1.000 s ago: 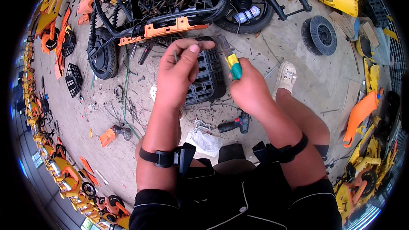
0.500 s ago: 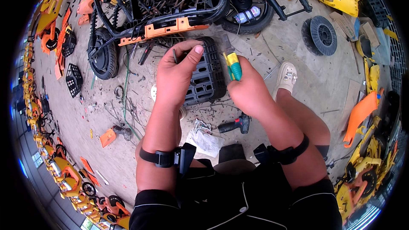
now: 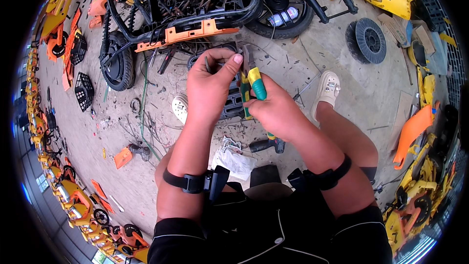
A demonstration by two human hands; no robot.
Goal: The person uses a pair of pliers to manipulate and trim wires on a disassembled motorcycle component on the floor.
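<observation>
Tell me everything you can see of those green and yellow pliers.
The pliers have dull grey, metal-looking jaws and yellow and green handles, which look like plastic or rubber, with ribbed green parts. The right hand holds them raised, jaws pointing forward, handles spread apart. The jaws are close to the left hand; whether they touch anything there is unclear.

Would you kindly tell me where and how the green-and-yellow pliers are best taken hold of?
Probably by the coloured handles of the pliers, coming from the person's right and near side, as the right hand does. The handles point back toward the person, while the metal head points away, beside the left hand, so it seems best left free.
</observation>
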